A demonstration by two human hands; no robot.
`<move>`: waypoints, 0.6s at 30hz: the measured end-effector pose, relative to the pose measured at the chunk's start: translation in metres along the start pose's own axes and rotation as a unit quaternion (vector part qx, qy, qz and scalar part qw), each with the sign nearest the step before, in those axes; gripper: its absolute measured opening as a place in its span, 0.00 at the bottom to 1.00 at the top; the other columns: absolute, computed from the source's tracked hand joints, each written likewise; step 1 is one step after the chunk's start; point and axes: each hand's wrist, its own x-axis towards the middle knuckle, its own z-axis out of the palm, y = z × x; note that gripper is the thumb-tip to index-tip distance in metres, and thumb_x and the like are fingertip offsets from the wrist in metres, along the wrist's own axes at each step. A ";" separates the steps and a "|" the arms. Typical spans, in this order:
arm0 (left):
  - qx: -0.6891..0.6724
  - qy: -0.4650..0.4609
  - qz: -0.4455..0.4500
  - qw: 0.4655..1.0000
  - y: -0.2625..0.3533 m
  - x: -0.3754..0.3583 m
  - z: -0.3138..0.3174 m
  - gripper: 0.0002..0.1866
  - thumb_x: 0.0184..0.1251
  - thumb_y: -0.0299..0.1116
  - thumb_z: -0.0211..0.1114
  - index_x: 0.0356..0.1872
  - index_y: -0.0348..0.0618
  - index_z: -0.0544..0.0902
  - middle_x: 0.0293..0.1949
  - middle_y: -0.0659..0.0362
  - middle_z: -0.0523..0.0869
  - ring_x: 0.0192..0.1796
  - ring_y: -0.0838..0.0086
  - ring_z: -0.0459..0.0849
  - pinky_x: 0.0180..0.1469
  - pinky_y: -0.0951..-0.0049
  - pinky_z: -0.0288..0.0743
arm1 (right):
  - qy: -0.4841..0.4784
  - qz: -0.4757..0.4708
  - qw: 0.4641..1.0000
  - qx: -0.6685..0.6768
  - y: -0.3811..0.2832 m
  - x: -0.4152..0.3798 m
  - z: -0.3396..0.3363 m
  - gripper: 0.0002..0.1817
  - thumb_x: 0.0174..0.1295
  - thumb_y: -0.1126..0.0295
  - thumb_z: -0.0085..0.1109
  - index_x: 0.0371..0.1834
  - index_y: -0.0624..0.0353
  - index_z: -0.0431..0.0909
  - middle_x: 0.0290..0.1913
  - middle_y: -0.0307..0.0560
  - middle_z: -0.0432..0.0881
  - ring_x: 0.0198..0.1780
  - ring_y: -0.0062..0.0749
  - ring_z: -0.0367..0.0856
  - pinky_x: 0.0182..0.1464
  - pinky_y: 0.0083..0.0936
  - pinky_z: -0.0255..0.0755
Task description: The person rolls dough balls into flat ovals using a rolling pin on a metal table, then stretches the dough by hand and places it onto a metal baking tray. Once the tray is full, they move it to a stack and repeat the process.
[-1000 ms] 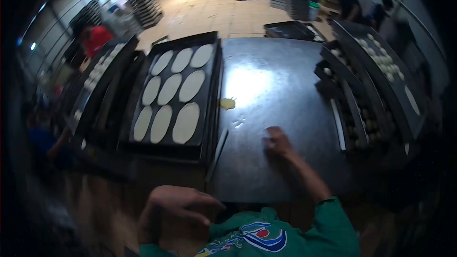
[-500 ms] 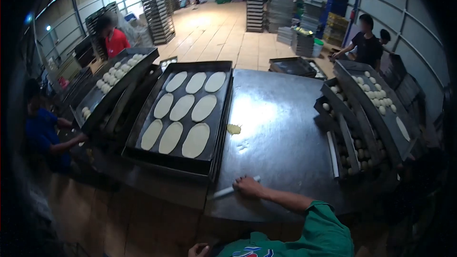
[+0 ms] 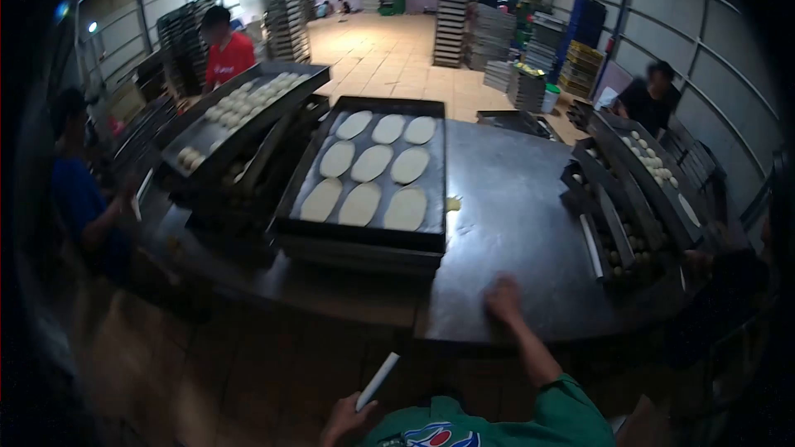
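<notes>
My left hand [image 3: 349,415], low in the view beside my green shirt, is wrapped round a short white rod [image 3: 378,381] that points up and to the right. My right hand [image 3: 502,298] is over the near part of the metal table [image 3: 497,240]; its fingers are smeared by motion. Left of the table's middle stands a dark tray [image 3: 362,236] with flat oval dough pieces [image 3: 371,163] in rows. A small yellow lump [image 3: 453,204] lies just right of this tray.
Trays of dough balls [image 3: 257,102] stand at the left, and more dough balls [image 3: 654,161] are at the right. A person in red [image 3: 230,54], one in blue [image 3: 79,199] and one in black [image 3: 648,102] are around the table. Tray stacks [image 3: 451,16] rise behind.
The white rod has passed from my right hand on the table to my left hand. My right hand now is without it. The view has shifted, so the trays appear further right.
</notes>
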 end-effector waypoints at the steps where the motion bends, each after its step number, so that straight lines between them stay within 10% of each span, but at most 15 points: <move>1: -0.004 0.013 -0.028 1.000 -0.029 -0.019 -0.007 0.25 0.60 0.55 0.67 0.39 0.39 0.82 0.29 0.44 0.85 0.35 0.52 0.87 0.37 0.58 0.79 | 0.015 0.064 0.997 -0.049 0.016 -0.009 0.003 0.33 0.66 0.52 0.49 0.66 0.68 0.65 0.67 0.66 0.66 0.71 0.59 0.59 0.74 0.45 0.48; 10: -0.288 0.250 -0.311 0.870 -0.179 -0.170 -0.051 0.16 0.65 0.42 0.68 0.33 0.37 0.79 0.21 0.59 0.81 0.23 0.77 0.81 0.24 0.73 0.75 | 0.130 0.261 0.932 -0.213 -0.009 -0.042 0.057 0.25 0.71 0.54 0.43 0.64 0.60 0.68 0.64 0.58 0.70 0.67 0.51 0.65 0.71 0.45 0.55; 12: -0.341 0.305 -0.321 0.830 -0.173 -0.175 -0.064 0.16 0.65 0.42 0.68 0.33 0.37 0.79 0.21 0.60 0.80 0.22 0.78 0.80 0.23 0.74 0.74 | -0.074 0.257 0.947 -0.178 0.027 -0.039 0.087 0.29 0.68 0.49 0.48 0.64 0.59 0.70 0.69 0.59 0.66 0.71 0.52 0.59 0.74 0.45 0.49; 13: -0.378 0.353 -0.322 0.793 -0.167 -0.188 -0.066 0.16 0.66 0.42 0.67 0.33 0.38 0.78 0.20 0.61 0.79 0.21 0.79 0.79 0.22 0.75 0.73 | -0.088 0.205 0.958 -0.182 0.039 -0.046 0.085 0.29 0.68 0.49 0.48 0.64 0.59 0.70 0.69 0.59 0.66 0.71 0.52 0.59 0.74 0.45 0.49; 15: -0.443 0.397 -0.313 0.740 -0.205 -0.194 -0.054 0.16 0.66 0.42 0.67 0.38 0.38 0.77 0.21 0.62 0.79 0.21 0.80 0.78 0.21 0.76 0.73 | -0.070 -0.189 0.878 -0.435 0.058 -0.059 0.078 0.17 0.67 0.57 0.51 0.52 0.50 0.80 0.58 0.46 0.77 0.61 0.33 0.72 0.59 0.41 0.71; 16: -0.451 0.402 -0.318 0.731 -0.220 -0.196 -0.059 0.17 0.66 0.43 0.67 0.38 0.38 0.76 0.21 0.62 0.79 0.21 0.80 0.78 0.21 0.77 0.73 | -0.240 -0.103 0.841 -0.473 0.071 -0.038 0.114 0.17 0.62 0.56 0.56 0.47 0.54 0.84 0.47 0.50 0.82 0.56 0.46 0.76 0.59 0.50 0.68; 18: -0.470 0.427 -0.330 0.698 -0.247 -0.201 -0.064 0.17 0.67 0.43 0.67 0.39 0.39 0.75 0.21 0.62 0.80 0.21 0.81 0.78 0.21 0.77 0.72 | -0.147 -0.163 0.869 -0.444 -0.040 -0.034 0.092 0.15 0.63 0.59 0.54 0.45 0.53 0.84 0.43 0.49 0.83 0.49 0.41 0.80 0.52 0.50 0.72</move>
